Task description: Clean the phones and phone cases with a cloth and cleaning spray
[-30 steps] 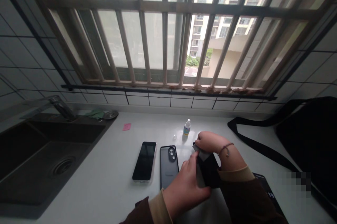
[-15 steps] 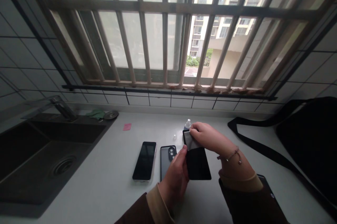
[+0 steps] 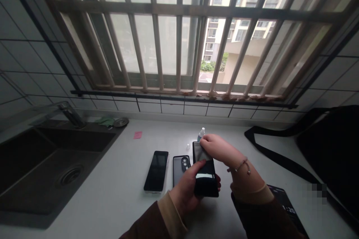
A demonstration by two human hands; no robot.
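Note:
My left hand [image 3: 185, 188] is closed around a black phone [image 3: 206, 188], thumb on its front and fingertips showing at its right edge. The phone is tilted up above the counter. Over its upper end lies a thin grey piece, apparently a cloth [image 3: 198, 152], which my right hand [image 3: 218, 147] pinches against the glass; its fingertips are partly hidden. Just left of the phone, a dark-rimmed phone case [image 3: 177, 168] with camera cutouts lies on the counter, partly behind my left hand. Behind the phone stands a small spray bottle [image 3: 201, 134], its small clear cap [image 3: 188, 146] beside it.
Another phone [image 3: 156, 171] lies left of the case. A pink paper slip [image 3: 137, 135] sits farther back. The sink [image 3: 53, 160] and faucet [image 3: 71, 113] are at left. At right are a black bag [image 3: 331, 145] with its strap and a lit device [image 3: 286, 203] under my right sleeve.
The phone has shifted slightly left and tilted, now showing a bright reflection. My left thumb has moved onto its front. The device at right now shows a lit screen.

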